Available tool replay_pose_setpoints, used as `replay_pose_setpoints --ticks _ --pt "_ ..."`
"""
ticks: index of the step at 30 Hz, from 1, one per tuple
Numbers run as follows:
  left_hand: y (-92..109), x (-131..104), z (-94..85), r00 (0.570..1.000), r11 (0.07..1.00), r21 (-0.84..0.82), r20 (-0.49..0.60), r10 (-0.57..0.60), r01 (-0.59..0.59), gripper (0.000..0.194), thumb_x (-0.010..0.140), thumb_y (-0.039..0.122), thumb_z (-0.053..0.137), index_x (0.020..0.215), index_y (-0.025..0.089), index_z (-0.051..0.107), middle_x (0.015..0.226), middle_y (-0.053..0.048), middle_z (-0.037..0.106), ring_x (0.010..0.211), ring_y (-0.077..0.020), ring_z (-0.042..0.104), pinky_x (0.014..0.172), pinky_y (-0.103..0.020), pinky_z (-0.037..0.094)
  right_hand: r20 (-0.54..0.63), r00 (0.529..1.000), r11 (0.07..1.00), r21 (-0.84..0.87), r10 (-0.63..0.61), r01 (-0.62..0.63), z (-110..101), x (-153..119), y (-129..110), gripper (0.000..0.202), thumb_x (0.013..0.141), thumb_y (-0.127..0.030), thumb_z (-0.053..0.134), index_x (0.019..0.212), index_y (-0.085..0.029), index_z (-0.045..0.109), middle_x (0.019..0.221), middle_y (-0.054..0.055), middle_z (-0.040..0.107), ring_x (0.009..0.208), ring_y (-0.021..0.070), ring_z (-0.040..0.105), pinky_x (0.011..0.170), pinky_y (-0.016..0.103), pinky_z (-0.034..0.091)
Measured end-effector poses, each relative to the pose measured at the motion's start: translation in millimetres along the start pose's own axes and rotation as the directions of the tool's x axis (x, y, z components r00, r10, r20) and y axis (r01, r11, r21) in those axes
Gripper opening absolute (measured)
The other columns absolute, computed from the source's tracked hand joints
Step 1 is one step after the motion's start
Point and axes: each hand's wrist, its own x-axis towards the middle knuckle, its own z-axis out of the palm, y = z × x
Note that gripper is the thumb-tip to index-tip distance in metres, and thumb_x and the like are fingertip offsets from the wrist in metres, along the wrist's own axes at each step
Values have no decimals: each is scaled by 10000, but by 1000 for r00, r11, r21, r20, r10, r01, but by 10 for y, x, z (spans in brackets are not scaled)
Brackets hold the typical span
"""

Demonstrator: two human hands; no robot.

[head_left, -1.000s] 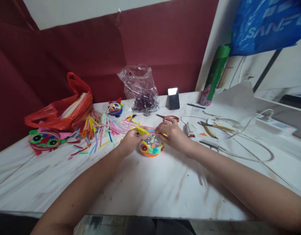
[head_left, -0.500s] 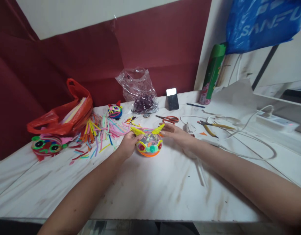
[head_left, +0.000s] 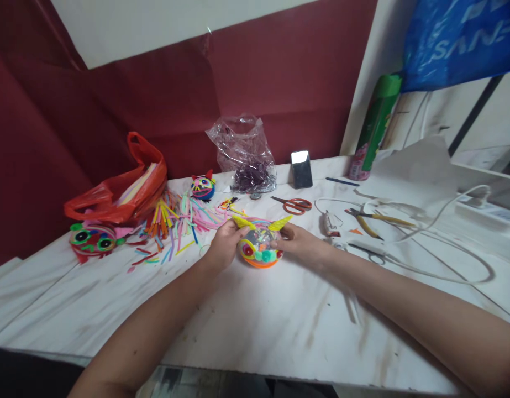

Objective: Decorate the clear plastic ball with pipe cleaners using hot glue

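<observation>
A white marble-look table (head_left: 255,326) fills the view. At ten o'clock lies a red plastic bag (head_left: 122,190), with a clear bag (head_left: 244,152) at twelve. At centre sits a decorated ball (head_left: 261,247) with yellow ears. The left hand (head_left: 225,243) grasps its nine-o'clock side; the right hand (head_left: 298,241) cups its three-o'clock side. Red-handled scissors (head_left: 294,204) lie at one o'clock.
</observation>
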Motion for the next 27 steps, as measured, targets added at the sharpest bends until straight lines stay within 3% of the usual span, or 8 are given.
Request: replay_pose_setpoints --ticks 10,19,23,27 --pt "-24 32 -16 997 999 48 -72 -19 23 347 584 261 809 875 133 668 810 -30 716 771 -164 644 814 -331 473 -6 1000 998 54 12 -12 47 -25 -24 486 633 -328 817 1068 -190 647 1125 69 695 1052 251 622 935 404 504" --pt "-14 73 -38 998 998 -1 -33 -59 59 331 555 228 815 834 129 668 767 -26 715 737 -166 647 793 -329 480 -72 997 1000 0 19 -19 108 -41 -48 445 638 -299 805 1034 -168 650 1072 64 716 985 237 646 891 378 526" --pt "-32 74 -40 998 999 -15 -35 -50 50 338 574 228 810 857 140 648 792 -25 707 790 -175 653 824 -331 472 -58 998 1000 15 18 -17 124 -49 -76 461 630 -309 805 1043 -172 653 1072 59 720 976 234 650 889 376 523" --pt "-53 59 -72 1000 996 -83 20 8 -6 449 617 268 803 1006 173 599 961 -46 696 931 -197 647 872 -330 462 -72 997 999 19 37 -36 104 -49 -69 464 603 -337 826 1004 -169 663 1060 67 719 969 240 650 892 384 518"
